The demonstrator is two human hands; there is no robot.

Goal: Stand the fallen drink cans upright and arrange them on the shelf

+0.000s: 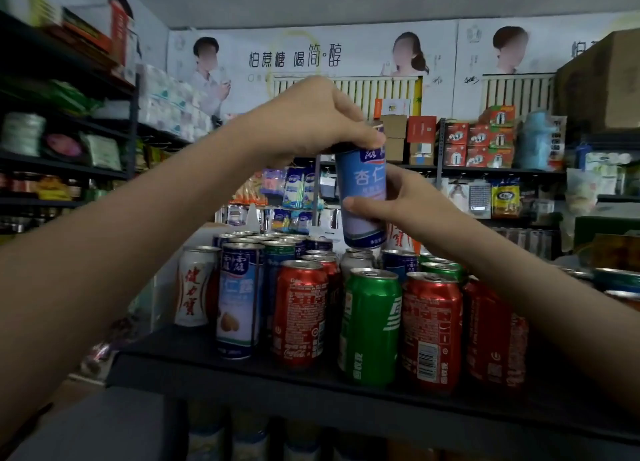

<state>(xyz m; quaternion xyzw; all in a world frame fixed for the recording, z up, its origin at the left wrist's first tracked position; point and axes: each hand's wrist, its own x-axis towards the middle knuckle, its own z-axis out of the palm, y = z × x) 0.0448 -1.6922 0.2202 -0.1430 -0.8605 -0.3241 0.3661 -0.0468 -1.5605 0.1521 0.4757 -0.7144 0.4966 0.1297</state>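
Note:
A tall blue and white drink can [362, 187] is held upright in the air above the cans standing on the black shelf [214, 367]. My left hand [311, 121] grips its top from above. My right hand [398, 201] holds its lower body from the right, thumb across the front. Below stand several upright cans: a white can with red writing [194, 287], a tall blue can [239, 298], a red cola can [299, 311], a green can [372, 325] and another red can [431, 329]. More cans stand in rows behind them.
Dark shop shelves with packaged goods [62, 138] line the left side. Red boxes [481, 138] and hanging packets fill the back shelves under wall posters. A cardboard box [602, 83] sits high at the right. More cans [616, 280] show at the right edge.

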